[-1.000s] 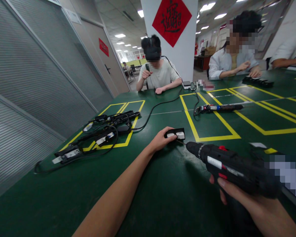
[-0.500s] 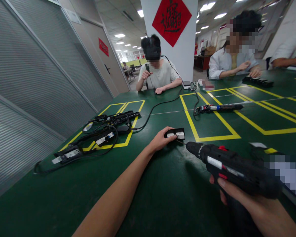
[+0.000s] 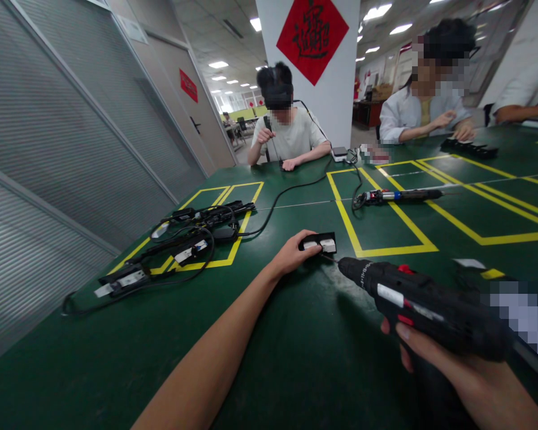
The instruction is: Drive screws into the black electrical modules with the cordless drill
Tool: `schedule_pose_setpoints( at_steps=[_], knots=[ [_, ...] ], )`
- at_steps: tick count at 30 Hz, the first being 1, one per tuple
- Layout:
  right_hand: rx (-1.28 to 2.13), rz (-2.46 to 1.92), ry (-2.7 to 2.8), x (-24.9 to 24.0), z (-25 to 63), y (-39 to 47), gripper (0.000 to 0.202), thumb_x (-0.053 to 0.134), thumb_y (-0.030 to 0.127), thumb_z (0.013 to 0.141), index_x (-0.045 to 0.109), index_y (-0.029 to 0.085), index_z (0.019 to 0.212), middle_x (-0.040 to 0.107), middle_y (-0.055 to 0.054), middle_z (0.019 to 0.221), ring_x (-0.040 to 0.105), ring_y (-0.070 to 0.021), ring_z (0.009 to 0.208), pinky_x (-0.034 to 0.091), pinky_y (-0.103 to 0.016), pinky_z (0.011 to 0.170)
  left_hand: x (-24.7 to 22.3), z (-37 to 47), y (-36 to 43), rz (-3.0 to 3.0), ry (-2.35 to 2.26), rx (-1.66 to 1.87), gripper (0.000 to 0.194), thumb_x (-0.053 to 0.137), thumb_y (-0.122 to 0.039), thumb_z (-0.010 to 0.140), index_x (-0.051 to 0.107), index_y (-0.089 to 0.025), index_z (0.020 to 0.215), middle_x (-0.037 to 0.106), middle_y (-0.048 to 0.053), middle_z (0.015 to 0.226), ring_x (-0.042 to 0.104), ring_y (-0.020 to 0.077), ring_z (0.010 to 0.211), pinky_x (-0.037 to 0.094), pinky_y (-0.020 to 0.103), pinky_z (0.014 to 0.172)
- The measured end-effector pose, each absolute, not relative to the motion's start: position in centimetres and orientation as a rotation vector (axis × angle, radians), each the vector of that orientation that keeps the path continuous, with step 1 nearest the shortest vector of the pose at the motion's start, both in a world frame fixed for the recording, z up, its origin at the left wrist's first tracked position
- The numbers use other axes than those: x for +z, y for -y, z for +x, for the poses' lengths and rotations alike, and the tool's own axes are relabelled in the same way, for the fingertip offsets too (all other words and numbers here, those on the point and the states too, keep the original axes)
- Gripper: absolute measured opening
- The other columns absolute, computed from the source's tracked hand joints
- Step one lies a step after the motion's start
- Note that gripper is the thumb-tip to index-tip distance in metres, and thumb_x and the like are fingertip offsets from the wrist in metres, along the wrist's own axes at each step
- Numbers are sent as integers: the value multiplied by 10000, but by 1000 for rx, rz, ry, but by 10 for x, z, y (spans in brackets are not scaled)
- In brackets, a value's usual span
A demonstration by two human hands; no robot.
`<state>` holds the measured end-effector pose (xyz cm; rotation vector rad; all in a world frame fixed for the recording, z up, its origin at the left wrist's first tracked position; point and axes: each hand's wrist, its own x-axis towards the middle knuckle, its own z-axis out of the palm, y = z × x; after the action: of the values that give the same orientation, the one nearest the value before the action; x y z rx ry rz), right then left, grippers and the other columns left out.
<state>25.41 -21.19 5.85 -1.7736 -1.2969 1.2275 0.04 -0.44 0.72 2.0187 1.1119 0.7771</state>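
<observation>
My left hand (image 3: 296, 251) is closed on a small black box-like part (image 3: 329, 237) with white labels on its near side, resting on the green table. In my right hand (image 3: 448, 358) is a black cordless drill (image 3: 412, 298) with red buttons, gripped by its handle. Its chuck faces left, and the thin bit (image 3: 329, 258) reaches to the near side of the black part, close to my left fingertips. Whether the tip touches the part or goes into it I cannot make out.
Black power adapters and cables (image 3: 197, 233) lie within yellow tape at left. A blue-banded, pen-like tool (image 3: 399, 196) lies beyond the drill. Across the table (image 3: 287, 334), one person (image 3: 291, 128) holds a screwdriver-like tool; another (image 3: 430, 119) handles a black strip (image 3: 470, 147).
Almost nothing differs. Both my hands, the drill and the black part keep practically the same place.
</observation>
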Motion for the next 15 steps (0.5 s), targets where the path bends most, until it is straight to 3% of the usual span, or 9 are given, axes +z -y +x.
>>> schedule_pose_setpoints(
  at_steps=[9,12,15],
  knots=[
    [1122,-1840,1250,68,244,214,500,512,704,700,758,271,739,756,-23,741,696,-263,808,516,-332,786,9,0,5,2021,-1112,769,483,577,-490,787,545,-187,1161,629,59,1098,602,218,966,467,335,887],
    [1164,-1831,1309,61,250,212,478,532,697,700,717,263,624,768,-43,861,680,-281,907,543,-287,683,6,0,4,2010,-1097,779,485,582,-493,785,548,-185,1159,629,59,1089,604,216,953,470,335,878],
    [1219,-1801,1362,53,257,211,480,520,690,731,690,260,601,758,-41,944,653,-279,984,541,-267,718,4,-1,2,2007,-1093,782,483,586,-490,784,552,-186,1157,629,58,1089,606,214,946,472,334,871]
  ],
)
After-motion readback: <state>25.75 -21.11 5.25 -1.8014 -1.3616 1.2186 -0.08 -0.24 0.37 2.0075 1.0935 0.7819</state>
